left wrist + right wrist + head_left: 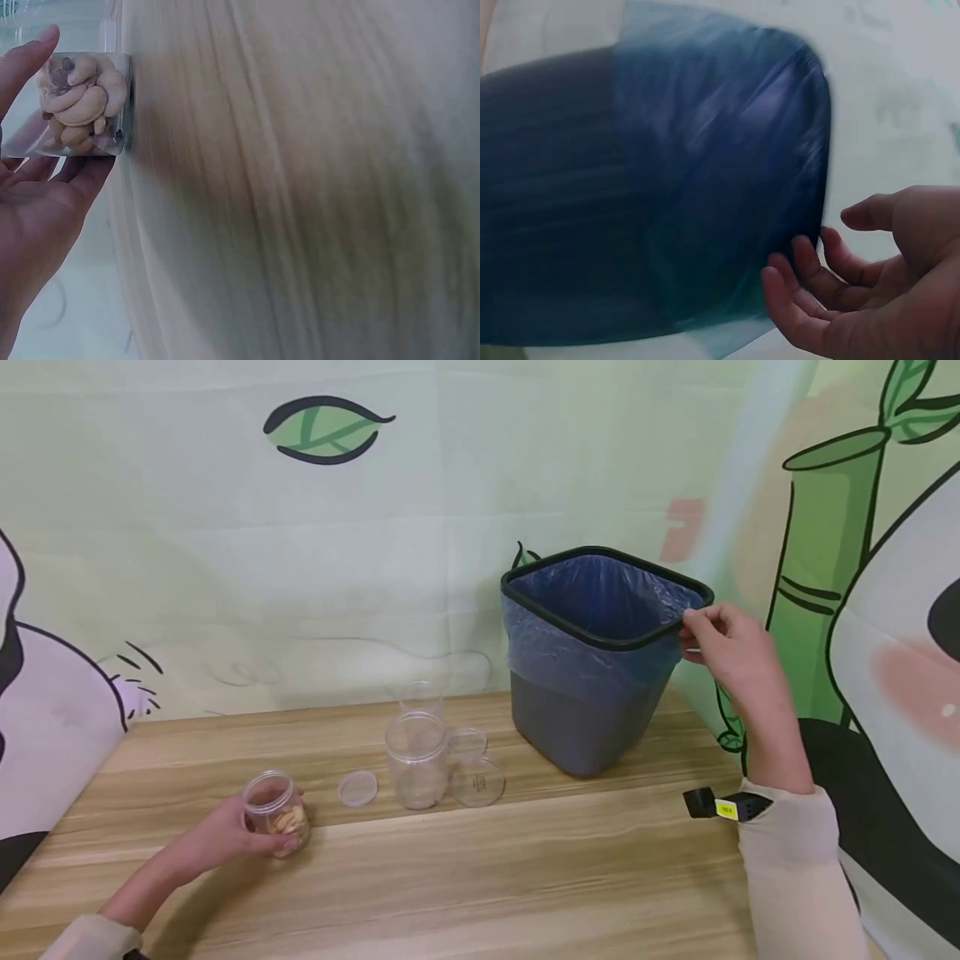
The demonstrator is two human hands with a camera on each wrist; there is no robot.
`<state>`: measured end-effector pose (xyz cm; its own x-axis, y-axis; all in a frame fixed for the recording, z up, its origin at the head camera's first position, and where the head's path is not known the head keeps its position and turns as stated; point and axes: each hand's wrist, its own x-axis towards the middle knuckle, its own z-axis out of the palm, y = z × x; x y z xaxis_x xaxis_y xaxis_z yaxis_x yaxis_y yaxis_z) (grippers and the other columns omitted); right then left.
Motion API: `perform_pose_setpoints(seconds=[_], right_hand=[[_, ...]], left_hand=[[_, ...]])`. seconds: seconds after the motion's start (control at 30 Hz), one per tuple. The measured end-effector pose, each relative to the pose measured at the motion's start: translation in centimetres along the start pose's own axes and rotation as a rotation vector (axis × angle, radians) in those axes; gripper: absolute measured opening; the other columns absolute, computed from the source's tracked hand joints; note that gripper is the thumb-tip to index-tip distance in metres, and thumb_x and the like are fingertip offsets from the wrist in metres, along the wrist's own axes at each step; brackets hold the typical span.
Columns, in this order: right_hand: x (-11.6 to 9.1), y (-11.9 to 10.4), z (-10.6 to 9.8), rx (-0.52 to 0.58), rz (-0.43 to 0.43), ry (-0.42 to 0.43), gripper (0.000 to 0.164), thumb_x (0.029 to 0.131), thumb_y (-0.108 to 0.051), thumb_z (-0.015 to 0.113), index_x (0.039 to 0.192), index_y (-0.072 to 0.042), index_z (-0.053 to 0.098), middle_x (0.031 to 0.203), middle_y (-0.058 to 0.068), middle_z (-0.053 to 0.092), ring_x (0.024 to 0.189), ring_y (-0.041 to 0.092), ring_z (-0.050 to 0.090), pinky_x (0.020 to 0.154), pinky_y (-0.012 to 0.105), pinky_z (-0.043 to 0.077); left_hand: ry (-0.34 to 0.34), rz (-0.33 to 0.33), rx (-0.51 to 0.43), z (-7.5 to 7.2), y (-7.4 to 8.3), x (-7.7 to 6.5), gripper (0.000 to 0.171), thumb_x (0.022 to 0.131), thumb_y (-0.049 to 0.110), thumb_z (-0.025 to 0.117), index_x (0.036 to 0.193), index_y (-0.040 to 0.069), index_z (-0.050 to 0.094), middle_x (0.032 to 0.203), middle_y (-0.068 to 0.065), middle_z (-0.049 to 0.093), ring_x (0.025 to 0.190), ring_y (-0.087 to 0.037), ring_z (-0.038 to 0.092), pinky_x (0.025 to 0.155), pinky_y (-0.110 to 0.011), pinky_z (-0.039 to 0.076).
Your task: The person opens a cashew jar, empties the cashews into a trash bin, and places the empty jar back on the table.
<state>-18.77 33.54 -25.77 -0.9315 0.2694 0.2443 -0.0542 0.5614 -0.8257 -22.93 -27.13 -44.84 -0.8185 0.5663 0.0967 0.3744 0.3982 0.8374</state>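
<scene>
My left hand (pixel 228 827) grips a small clear jar (pixel 272 792) with no lid on, thumb on the near side and fingers behind it. Tan cashew nuts (pixel 81 97) fill its lower part, and in the left wrist view its base is right at the tabletop. My right hand (pixel 738 652) holds the right corner of a dark trash bin (pixel 570 718) by its black rim, fingers curled below the edge and thumb near the top. A translucent blue bag (pixel 712 150) lines the bin and folds over its outside.
Left of the bin stand a larger clear jar (pixel 417 764) and another clear container (pixel 422 693) behind it. Clear round lids (pixel 358 788) lie beside them on the wooden table (pixel 465 877). A printed cloth backdrop (pixel 360 552) rises behind the table.
</scene>
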Motion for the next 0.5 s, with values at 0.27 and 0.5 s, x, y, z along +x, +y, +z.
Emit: perform_pose_setpoints(seconds=[0.27, 0.5], right_hand=[[2.7, 2.8, -0.2, 0.243, 0.165, -0.12, 0.07, 0.105, -0.059, 0.028, 0.139, 0.0, 0.044, 0.129, 0.013, 0.048, 0.113, 0.024, 0.056, 0.09, 0.029, 0.056], [3.8, 2.8, -0.4, 0.385, 0.257, -0.154, 0.059, 0.101, -0.067, 0.032, 0.115, -0.012, 0.05, 0.117, 0.006, 0.047, 0.104, 0.023, 0.055, 0.077, 0.029, 0.059]], left_hand=[[-0.02, 0.012, -0.034, 0.0, 0.0, 0.1, 0.064, 0.084, 0.007, 0.083, 0.137, -0.008, 0.05, 0.123, -0.026, 0.064, 0.104, -0.004, 0.064, 0.084, -0.02, 0.052], [-0.001, -0.029, -0.011, -0.1, 0.0, 0.0, 0.064, 0.084, 0.01, 0.084, 0.137, -0.005, 0.051, 0.128, -0.026, 0.062, 0.106, -0.003, 0.063, 0.086, -0.02, 0.05]])
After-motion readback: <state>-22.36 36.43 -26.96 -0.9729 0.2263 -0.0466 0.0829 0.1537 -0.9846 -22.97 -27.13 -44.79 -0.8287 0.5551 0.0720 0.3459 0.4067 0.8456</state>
